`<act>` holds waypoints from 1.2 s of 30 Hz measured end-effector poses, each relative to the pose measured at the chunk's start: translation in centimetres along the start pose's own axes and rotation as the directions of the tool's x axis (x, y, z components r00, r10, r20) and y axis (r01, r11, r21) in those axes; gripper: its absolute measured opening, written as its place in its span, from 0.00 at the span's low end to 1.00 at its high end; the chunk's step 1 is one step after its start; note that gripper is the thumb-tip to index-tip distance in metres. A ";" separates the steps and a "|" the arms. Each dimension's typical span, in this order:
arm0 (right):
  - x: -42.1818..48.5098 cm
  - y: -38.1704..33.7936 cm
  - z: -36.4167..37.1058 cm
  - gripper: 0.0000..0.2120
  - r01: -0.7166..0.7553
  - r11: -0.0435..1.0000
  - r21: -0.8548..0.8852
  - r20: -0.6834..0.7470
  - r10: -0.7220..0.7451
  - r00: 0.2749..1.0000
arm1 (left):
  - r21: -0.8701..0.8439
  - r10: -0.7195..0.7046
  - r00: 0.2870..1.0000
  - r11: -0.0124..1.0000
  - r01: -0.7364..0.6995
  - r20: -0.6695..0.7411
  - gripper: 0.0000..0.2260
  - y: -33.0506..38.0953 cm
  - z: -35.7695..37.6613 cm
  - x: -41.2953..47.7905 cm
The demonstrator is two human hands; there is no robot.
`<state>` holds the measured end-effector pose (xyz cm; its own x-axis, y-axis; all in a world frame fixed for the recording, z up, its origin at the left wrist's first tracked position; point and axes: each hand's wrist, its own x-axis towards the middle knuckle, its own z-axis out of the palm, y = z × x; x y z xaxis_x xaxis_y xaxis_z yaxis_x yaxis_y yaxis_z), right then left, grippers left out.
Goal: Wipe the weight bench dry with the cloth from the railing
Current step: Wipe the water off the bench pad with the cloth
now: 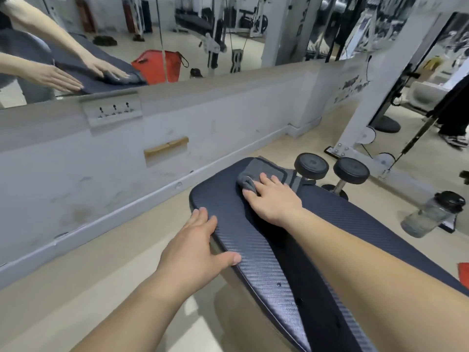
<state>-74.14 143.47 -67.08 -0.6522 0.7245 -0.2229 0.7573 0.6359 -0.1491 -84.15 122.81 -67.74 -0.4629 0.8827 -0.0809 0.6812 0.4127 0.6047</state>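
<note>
A dark weight bench (pixel 264 252) with a carbon-weave pad runs from the lower right toward the middle. A grey cloth (pixel 261 168) lies bunched at the pad's far end. My right hand (pixel 271 199) presses down on the cloth's near part, fingers over it. My left hand (pixel 195 242) rests flat on the pad's left edge with fingers spread and thumb on top, holding nothing. The wall mirror above repeats both hands and the cloth.
Two black dumbbells (pixel 330 168) stand on the floor just beyond the bench end. A clear water bottle (pixel 431 214) lies to the right. A low grey wall (pixel 101 158) runs along the left. A white machine frame (pixel 375 97) and a person's legs are at the far right.
</note>
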 end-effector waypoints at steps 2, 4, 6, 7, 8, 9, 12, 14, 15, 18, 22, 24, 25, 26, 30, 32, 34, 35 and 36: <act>-2.1 -0.5 -0.1 0.28 0.114 0.993 -0.012 0.034 -0.114 0.993 | -0.023 0.007 1.000 1.000 -0.006 0.003 0.48 -0.3 -0.1 0.0; -5.6 -0.5 0.2 0.28 0.237 0.971 -0.025 0.064 -0.235 0.970 | -0.050 0.023 1.000 0.998 -0.023 -0.003 0.47 -0.6 -0.1 0.1; -9.2 0.1 0.6 0.28 0.345 0.937 -0.056 0.091 -0.339 0.936 | -0.085 0.039 0.999 0.996 -0.040 -0.017 0.44 -0.8 0.0 0.3; -10.5 0.6 0.7 0.29 0.390 0.918 -0.072 0.101 -0.382 0.919 | -0.107 0.038 0.999 0.993 -0.040 -0.025 0.41 -0.9 0.1 0.3; -11.1 1.3 0.8 0.30 0.432 0.898 -0.086 0.105 -0.423 0.900 | -0.138 0.028 0.999 0.990 -0.033 -0.034 0.40 -1.1 0.2 0.4; -11.0 2.0 0.8 0.31 0.471 0.876 -0.104 0.112 -0.460 0.881 | -0.178 0.015 0.999 0.984 -0.022 -0.046 0.40 -1.3 0.3 0.5; -7.0 3.2 0.0 0.34 0.519 0.845 -0.129 0.116 -0.507 0.854 | -0.256 0.001 0.998 0.967 -0.016 -0.058 0.41 -1.6 0.6 0.7; -2.4 3.1 -0.7 0.34 0.398 0.914 -0.078 0.091 -0.391 0.916 | -0.255 0.008 0.998 0.967 -0.022 -0.055 0.41 -1.7 0.9 0.7; 0.0 2.7 -0.8 0.32 0.297 0.954 -0.050 0.072 -0.293 0.953 | -0.264 0.008 0.998 0.964 -0.022 -0.054 0.40 -1.8 1.0 0.7; 4.9 0.1 0.2 0.31 0.032 0.998 -0.053 -0.036 -0.034 0.999 | -0.321 0.015 0.999 0.947 -0.024 -0.030 0.37 -2.2 1.0 0.6; 4.6 -3.7 1.3 0.30 0.037 0.999 -0.031 -0.065 -0.039 0.997 | -0.485 -0.059 0.996 0.875 0.020 -0.064 0.22 -2.9 0.0 0.8; 2.1 -5.0 1.6 0.29 0.157 0.987 -0.044 -0.035 -0.158 0.987 | -0.480 -0.179 0.959 0.876 0.053 -0.221 0.17 -3.5 -0.5 0.9; 0.4 -5.4 1.9 0.29 0.220 0.974 -0.062 -0.043 -0.223 0.974 | -0.457 -0.225 0.932 0.887 0.073 -0.286 0.17 -3.6 -0.7 0.9; -1.6 -5.7 2.2 0.28 0.280 0.957 -0.079 -0.055 -0.284 0.957 | -0.436 -0.246 0.912 0.896 0.085 -0.329 0.17 -3.6 -0.8 0.8; -7.2 -2.3 2.3 0.27 0.461 0.883 -0.082 -0.013 -0.464 0.886 | -0.345 -0.137 0.917 0.939 0.000 -0.376 0.19 -2.6 -0.7 0.2; -7.0 1.2 1.3 0.29 0.452 0.887 -0.093 0.015 -0.452 0.892 | -0.244 -0.033 0.927 0.968 -0.064 -0.375 0.19 -1.9 -0.3 0.0; -5.4 4.9 0.4 0.29 0.308 0.949 -0.066 -0.005 -0.309 0.951 | -0.167 0.047 0.944 0.980 -0.107 -0.327 0.19 -1.1 0.2 -0.4; -4.4 6.6 0.2 0.28 0.182 0.982 -0.051 -0.025 -0.183 0.983 | -0.137 0.081 0.954 0.983 -0.125 -0.287 0.18 -0.8 0.5 -0.6; -3.7 7.8 0.0 0.28 0.042 0.998 -0.039 -0.048 -0.044 0.998 | -0.112 0.110 0.962 0.983 -0.142 -0.250 0.18 -0.5 0.7 -0.9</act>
<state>-65.81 145.71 -67.43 -0.6860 0.7076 -0.1696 0.7270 0.6759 -0.1207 -83.68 122.03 -68.50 -0.5123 0.8382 0.1870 0.6718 0.2555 0.6953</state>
